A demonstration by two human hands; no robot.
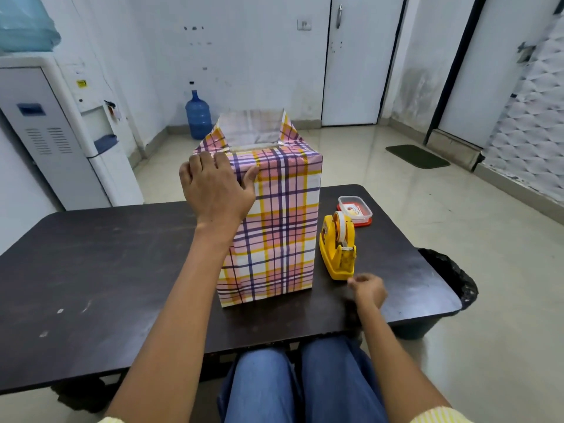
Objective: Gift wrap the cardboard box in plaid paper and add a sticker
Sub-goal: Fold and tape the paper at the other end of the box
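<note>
A tall box wrapped in pink, yellow and purple plaid paper [280, 221] stands upright in the middle of the dark table [106, 270]. Its top end is unfolded, with paper flaps [253, 126] standing up and the white inside showing. My left hand [216, 184] rests on the box's upper left corner, fingers over the top edge and thumb on the front face. My right hand [367, 290] sits just in front of the yellow tape dispenser [338, 248], fingertips pinched together as if on a piece of tape; the tape itself is too faint to see.
A small clear container with a red lid [355, 210] lies behind the dispenser. A black bin [451, 276] stands off the table's right edge. A water cooler [61, 132] and a blue bottle [198, 117] are beyond the table.
</note>
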